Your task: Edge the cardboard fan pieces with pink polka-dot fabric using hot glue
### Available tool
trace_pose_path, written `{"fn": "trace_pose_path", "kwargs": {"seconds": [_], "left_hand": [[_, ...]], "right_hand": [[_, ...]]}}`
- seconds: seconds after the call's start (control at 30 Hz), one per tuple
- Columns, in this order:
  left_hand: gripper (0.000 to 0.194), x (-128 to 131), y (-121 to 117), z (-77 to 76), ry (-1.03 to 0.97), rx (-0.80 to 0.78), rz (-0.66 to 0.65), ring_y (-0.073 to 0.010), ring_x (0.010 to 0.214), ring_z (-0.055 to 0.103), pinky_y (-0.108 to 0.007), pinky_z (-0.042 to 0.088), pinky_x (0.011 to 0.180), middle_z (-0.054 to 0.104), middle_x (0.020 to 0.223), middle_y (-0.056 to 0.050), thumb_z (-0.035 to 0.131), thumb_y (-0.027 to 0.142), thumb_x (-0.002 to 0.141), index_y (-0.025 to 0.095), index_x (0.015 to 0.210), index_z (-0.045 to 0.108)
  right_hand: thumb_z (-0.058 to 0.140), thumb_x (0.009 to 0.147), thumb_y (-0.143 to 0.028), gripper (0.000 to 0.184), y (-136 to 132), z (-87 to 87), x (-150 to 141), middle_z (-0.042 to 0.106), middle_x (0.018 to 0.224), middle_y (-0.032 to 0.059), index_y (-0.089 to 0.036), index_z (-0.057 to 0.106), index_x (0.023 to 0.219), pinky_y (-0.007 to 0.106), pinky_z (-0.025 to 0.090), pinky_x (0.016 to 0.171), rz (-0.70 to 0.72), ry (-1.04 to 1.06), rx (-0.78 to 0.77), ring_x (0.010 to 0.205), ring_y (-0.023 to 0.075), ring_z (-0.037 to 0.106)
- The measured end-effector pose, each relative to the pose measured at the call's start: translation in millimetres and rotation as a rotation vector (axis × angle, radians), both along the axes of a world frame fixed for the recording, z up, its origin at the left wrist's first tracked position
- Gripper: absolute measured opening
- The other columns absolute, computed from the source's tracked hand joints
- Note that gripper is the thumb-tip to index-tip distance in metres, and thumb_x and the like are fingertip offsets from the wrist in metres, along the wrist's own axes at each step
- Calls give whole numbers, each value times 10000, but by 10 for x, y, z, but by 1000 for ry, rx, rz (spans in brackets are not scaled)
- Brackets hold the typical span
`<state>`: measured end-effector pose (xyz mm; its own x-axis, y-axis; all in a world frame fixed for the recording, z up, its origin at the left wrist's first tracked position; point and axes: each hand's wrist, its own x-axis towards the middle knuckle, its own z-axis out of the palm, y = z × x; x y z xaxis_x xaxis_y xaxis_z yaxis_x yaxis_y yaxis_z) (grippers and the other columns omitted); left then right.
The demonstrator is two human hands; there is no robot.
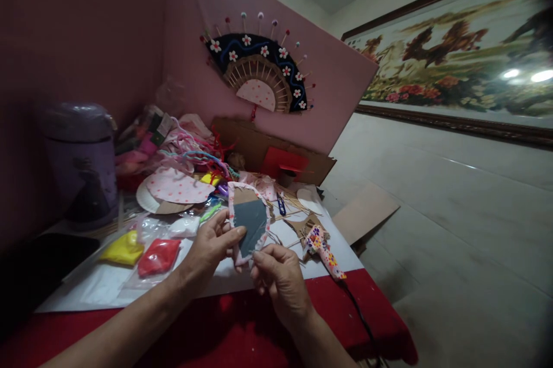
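A half-round cardboard piece [250,221] is held up above the front of the table, its grey and brown back facing me. Pink dotted fabric is folded over its rim. My left hand [218,238] grips its left side, thumb across the grey face. At the lower right corner, my right hand [280,279] pinches the fabric edge between thumb and fingers; the fingertips partly hide that spot. To the right lies a flower-patterned glue gun [324,250] with a black cord running off the table front.
Yellow [123,249] and red clay packets [159,257] lie left, below a dotted fabric piece [179,186]. Behind are tangled pink cords [190,140], a blue cutter [281,204] and thin sticks. A purple tumbler [80,166] stands far left; a decorated fan [261,71] hangs on a pink board.
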<state>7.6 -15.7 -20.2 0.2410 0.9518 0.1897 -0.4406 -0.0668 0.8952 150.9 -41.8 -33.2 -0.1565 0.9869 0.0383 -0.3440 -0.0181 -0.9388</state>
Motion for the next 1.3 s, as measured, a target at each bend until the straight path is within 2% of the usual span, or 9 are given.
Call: {"fn": "trace_pose_path", "kwargs": {"seconds": [0.13, 0.23, 0.4, 0.57, 0.87, 1.0, 1.1, 1.3], "left_hand": [[265, 3, 19, -10, -14, -4, 34, -111, 371, 519, -224, 431, 369, 552, 536, 52, 658, 310, 730, 187, 930, 536], [375, 14, 13, 17, -20, -31, 33, -116, 384, 528, -230, 430, 373, 602, 586, 27, 666, 318, 713, 174, 1034, 535], [476, 14, -2, 26, 12, -29, 28, -135, 408, 553, -244, 446, 384, 617, 619, 8, 667, 331, 710, 166, 1130, 515], [371, 22, -24, 15, 41, 4, 50, -138, 408, 554, -262, 463, 380, 610, 630, 15, 642, 327, 738, 178, 1053, 513], [193, 57, -68, 63, 138, 129, 209, -103, 355, 526, -235, 468, 376, 507, 529, 86, 646, 292, 737, 188, 829, 512], [197, 55, -43, 46, 126, 130, 260, -101, 369, 539, -224, 460, 391, 540, 546, 80, 636, 285, 741, 185, 843, 500], [217, 48, -16, 22, 112, 125, 238, -108, 384, 547, -231, 463, 390, 572, 568, 69, 618, 296, 756, 180, 894, 498], [218, 53, -31, 40, 102, 119, 206, -102, 385, 534, -243, 475, 396, 570, 574, 68, 608, 297, 767, 173, 909, 499]], "right_hand": [[731, 678, -359, 259, -6, 6, 5, 624, 542, 6, -126, 634, 622, 158, 335, 367, 15, -3, 15, 393, 53, 454], [707, 698, -399, 287, -11, 23, 10, 647, 589, 28, -116, 664, 676, 158, 357, 381, 37, 17, 10, 422, 60, 477], [700, 700, -416, 328, 4, 15, -2, 627, 537, 23, -113, 623, 599, 151, 314, 342, 0, -10, -13, 381, 52, 446], [689, 706, -413, 349, 18, -25, -14, 571, 468, -8, -130, 563, 546, 167, 274, 353, -23, -23, 13, 356, 49, 403], [685, 706, -425, 375, 15, -25, -73, 459, 417, -54, -147, 519, 518, 189, 217, 412, -119, -84, 52, 387, 40, 300], [629, 765, -439, 349, 10, -44, -78, 561, 527, -9, -137, 584, 595, 199, 276, 439, -148, -137, 133, 435, 58, 374], [592, 802, -425, 334, 6, -59, -71, 615, 602, 23, -132, 611, 643, 201, 307, 458, -114, -110, 177, 473, 70, 417], [672, 740, -366, 267, 10, -50, -58, 592, 545, 1, -126, 621, 636, 192, 312, 442, -106, -65, 116, 439, 59, 404]]}}
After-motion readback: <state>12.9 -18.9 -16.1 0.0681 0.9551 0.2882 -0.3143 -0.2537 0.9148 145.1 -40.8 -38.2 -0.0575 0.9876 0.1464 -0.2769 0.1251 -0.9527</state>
